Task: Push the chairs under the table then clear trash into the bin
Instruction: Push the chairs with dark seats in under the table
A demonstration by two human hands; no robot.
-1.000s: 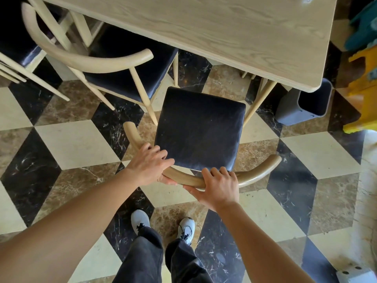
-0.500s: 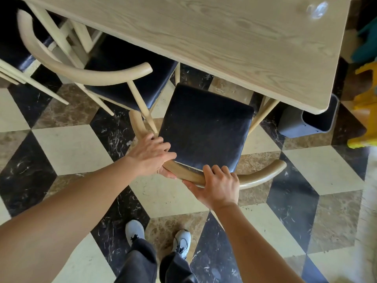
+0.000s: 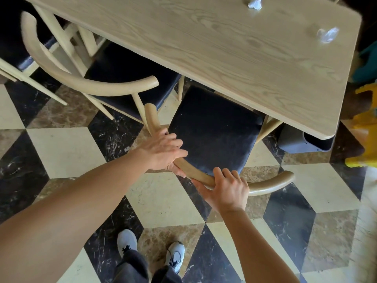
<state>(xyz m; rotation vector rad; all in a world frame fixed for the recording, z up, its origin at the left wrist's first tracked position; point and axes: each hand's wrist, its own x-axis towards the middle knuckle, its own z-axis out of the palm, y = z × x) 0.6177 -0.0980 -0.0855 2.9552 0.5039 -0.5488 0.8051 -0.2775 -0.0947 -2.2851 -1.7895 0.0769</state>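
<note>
- Beside a pale wooden table (image 3: 224, 48), a person stands on a checkered marble floor (image 3: 67, 152) and reaches both bare arms out to a chair (image 3: 214, 135) with a black padded seat.
- The left hand (image 3: 163, 150) grips the left bend of the chair's curved back rail (image 3: 195, 174), with the fingers wrapped over the top and the thumb tucked beneath.
- The right hand (image 3: 228, 189) clasps the same rail nearer its middle, fingers curled over the wood.
- The front of the chair's seat lies beneath the table's near edge. Most of the cushion and the whole rail stand out over the floor.
- A second chair (image 3: 126, 70) of the same make stands just to the left, its dark seat partly under the table. The end of its own curved rail is near the left tip of the gripped rail.
- A grey bin (image 3: 302, 142) sits on the floor below the table's right corner, half hidden by the tabletop.
- One piece of crumpled clear plastic (image 3: 327, 34) lies on the tabletop near its right end. A second clear scrap (image 3: 255, 3) lies at the far edge, cut off by the top of the view.
- White sneakers (image 3: 127, 241) and dark trouser legs show at the bottom, well back from the chair.
- A yellow object (image 3: 365, 123) sits at the right edge, too cropped to identify.
</note>
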